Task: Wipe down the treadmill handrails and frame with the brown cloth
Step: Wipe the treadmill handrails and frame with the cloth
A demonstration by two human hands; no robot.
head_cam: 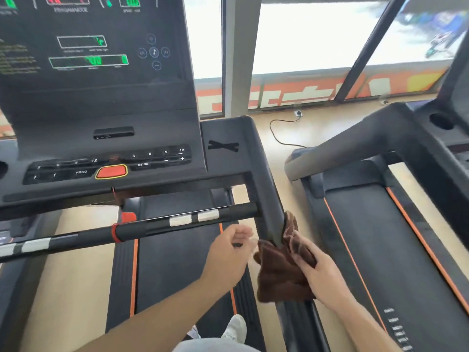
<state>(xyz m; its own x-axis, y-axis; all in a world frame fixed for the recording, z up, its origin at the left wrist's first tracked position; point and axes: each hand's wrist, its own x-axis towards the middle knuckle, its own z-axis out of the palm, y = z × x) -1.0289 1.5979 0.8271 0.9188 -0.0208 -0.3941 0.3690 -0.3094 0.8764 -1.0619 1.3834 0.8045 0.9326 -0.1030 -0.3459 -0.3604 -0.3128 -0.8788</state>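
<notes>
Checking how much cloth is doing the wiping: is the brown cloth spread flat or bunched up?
Bunched up. The brown cloth is draped in folds round the side handrail, gripped by the right hand, its lower part hanging in a crumpled lump.

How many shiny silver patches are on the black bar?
4. Two silver metal patches sit side by side near the black crossbar's right end; two more are at its left end. The frame edge may hide others.

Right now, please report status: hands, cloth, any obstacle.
Right hand grips brown cloth, wrapped around right side handrail. Left hand beside it, loosely curled, holding nothing. Front crossbar close by; nothing blocks the rail.
</notes>
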